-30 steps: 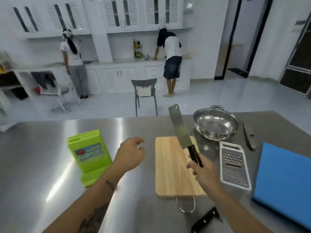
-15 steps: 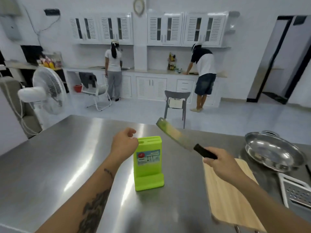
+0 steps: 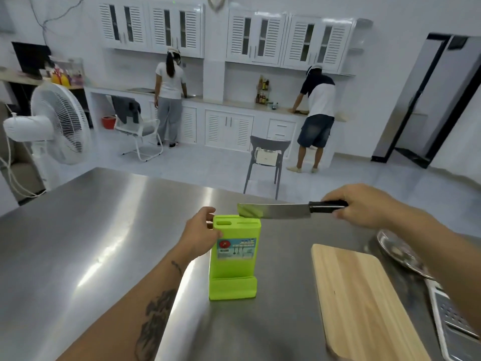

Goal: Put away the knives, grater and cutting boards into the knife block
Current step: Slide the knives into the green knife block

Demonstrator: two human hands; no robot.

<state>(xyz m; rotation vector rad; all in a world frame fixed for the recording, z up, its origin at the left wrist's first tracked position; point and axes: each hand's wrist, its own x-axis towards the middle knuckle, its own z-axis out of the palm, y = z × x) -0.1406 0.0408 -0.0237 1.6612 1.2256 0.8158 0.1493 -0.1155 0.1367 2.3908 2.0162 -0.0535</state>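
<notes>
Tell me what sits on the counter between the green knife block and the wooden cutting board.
Nothing: in the head view, only bare steel counter separates the knife block from the cutting board. The cleaver, held by the right hand, passes above.

Cleaver (image 3: 276,211) level over upright green knife block (image 3: 234,256) (slots on top); wooden board (image 3: 364,303) flat.

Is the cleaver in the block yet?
No, the right hand holds the cleaver level above the block, blade outside the slots.
</notes>
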